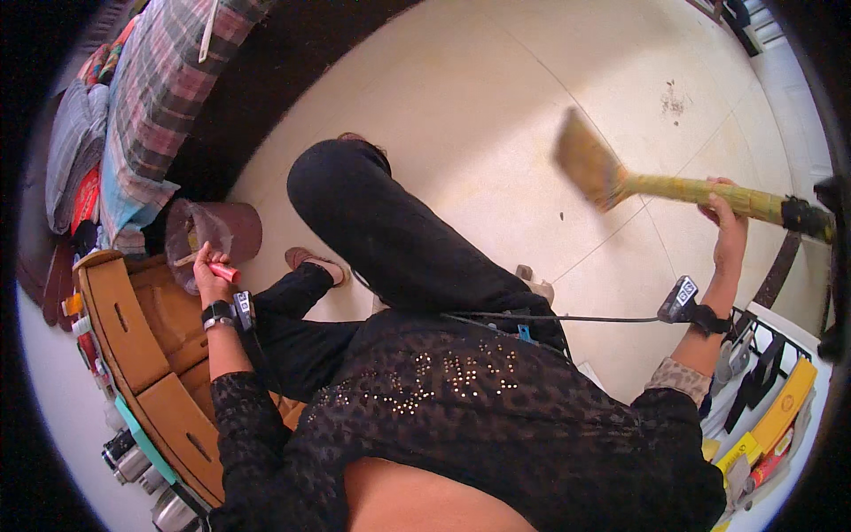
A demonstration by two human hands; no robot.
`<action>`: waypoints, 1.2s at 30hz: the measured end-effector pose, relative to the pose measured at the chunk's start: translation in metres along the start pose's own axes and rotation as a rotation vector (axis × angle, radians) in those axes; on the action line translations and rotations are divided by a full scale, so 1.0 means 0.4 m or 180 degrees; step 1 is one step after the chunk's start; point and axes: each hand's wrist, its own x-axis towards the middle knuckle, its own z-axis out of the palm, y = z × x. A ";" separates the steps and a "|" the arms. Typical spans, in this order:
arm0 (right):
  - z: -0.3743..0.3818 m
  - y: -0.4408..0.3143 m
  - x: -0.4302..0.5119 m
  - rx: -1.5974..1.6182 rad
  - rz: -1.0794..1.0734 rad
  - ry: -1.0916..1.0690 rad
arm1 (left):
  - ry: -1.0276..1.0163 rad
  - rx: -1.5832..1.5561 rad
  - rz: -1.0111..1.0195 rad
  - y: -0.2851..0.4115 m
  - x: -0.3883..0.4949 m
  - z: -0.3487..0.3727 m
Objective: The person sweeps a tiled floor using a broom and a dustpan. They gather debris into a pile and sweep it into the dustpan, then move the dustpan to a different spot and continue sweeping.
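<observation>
At the right, my right hand [725,206] is closed around the yellow-green wrapped handle of a hand broom [592,166], whose flat, slightly blurred brush end points to the upper left above the tiled floor. My left hand [214,276] grips a red handle [225,272] at the left; what that handle belongs to is mostly hidden by the hand. A thin pale stick-like piece shows just beyond the fingers, in front of a brown bin [247,229] with a clear plastic liner. Dark specks [675,100] lie on the floor at the upper right.
Brown drawers [123,319] stand close by my left arm, with metal containers [133,462] beside them. Plaid cloth [159,86] and folded fabric [76,146] are at the upper left. A white rack [784,332] holding packets is at the lower right. A cable [598,319] runs to my right wrist.
</observation>
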 end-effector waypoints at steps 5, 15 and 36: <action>0.034 -0.123 -0.048 -0.0470 -0.0884 0.0129 | -0.0285 0.0004 0.0047 -0.004 -0.024 0.016; 0.121 -0.010 -0.115 0.0323 0.0575 -0.1349 | -0.0571 -0.0056 -0.0051 0.029 -0.056 -0.018; -0.319 -0.032 -0.320 -0.0065 0.1357 -0.1767 | -0.1510 0.0161 -0.0369 0.014 -0.029 0.111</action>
